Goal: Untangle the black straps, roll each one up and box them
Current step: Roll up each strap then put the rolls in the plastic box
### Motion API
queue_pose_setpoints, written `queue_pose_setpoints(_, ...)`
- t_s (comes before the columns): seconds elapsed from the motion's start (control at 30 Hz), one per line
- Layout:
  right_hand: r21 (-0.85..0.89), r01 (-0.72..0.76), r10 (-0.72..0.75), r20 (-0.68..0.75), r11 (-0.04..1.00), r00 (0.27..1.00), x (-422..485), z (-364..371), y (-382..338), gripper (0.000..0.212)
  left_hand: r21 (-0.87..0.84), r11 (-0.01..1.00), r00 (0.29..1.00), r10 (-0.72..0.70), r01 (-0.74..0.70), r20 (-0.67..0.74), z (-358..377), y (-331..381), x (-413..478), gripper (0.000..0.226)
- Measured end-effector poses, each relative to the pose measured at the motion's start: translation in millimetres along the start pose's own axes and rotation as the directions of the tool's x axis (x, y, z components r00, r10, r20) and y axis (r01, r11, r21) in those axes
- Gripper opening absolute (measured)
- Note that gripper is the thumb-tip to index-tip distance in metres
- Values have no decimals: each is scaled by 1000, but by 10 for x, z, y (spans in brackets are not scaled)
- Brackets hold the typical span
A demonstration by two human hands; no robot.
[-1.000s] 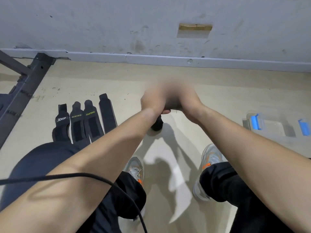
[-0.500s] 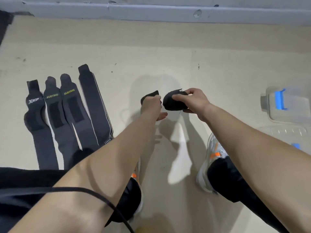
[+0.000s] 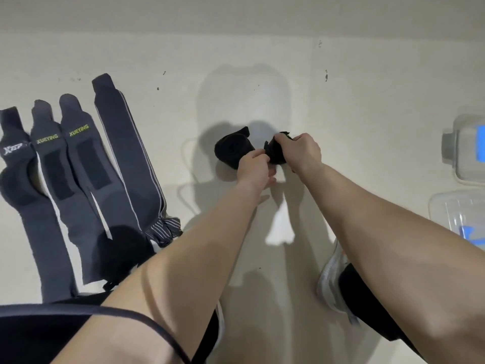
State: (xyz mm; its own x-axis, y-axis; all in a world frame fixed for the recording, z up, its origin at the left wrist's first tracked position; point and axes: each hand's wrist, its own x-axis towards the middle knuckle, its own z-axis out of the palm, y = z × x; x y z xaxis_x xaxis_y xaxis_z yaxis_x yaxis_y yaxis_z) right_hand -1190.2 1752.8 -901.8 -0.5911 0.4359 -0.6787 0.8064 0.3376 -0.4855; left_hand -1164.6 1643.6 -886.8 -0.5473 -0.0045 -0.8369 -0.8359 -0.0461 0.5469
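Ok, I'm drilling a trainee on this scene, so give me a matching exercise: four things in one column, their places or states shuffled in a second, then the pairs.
1 flat straps
2 right hand
3 clear box
4 shoe

A grips a black roll
B right edge of view
C laid side by side on the floor, far left
D low, beside the right forearm

Pairs: 1-C; 2-A; 3-B; 4-D

Floor [image 3: 367, 114]: pale beige, dark-specked.
- At left, four flat straps lay side by side: an XTEP strap [image 3: 15, 164], a XUEYING strap [image 3: 52, 166], a second XUEYING strap [image 3: 86, 158] and a longer striped strap [image 3: 131, 158].
- At the right edge lay a clear plastic container [image 3: 467, 151] with a clear lid [image 3: 456, 214] nearer.
- A grey sneaker [image 3: 330, 274] stood below.
- At centre were a rolled black strap [image 3: 233, 151] and a second black roll [image 3: 275, 153]; their floor contact was unclear.
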Motion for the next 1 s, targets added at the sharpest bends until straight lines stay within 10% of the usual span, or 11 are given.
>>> queue_pose_setpoints(0.13,0,-63,63,-17,998,998,-60,-85,98,60,18,1000,1000,-9,10,-28,-111,-12,-98,20)
queue_pose_setpoints(0.3,-66,-12,9,-44,998,999,-517,-268,69,10,162,987,999,20,-16,-26,-452,-70,-356,14)
queue_pose_setpoints(0.43,14,187,-186,-48,982,981,-1001,-126,-19,24,294,955,990,83,-47,-111,-887,-129,-562,17)
queue_pose_setpoints(0.7,-34,322,-286,378,946,881,-1623,892,-188,26,495,862,824,205,104,-529,-2005,-295,-658,31)
queue_pose_setpoints(1.0,-145,277,-151,564,950,812,-1437,2066,-293,45,245,916,791,-113,317,-602,-2644,-574,-235,45)
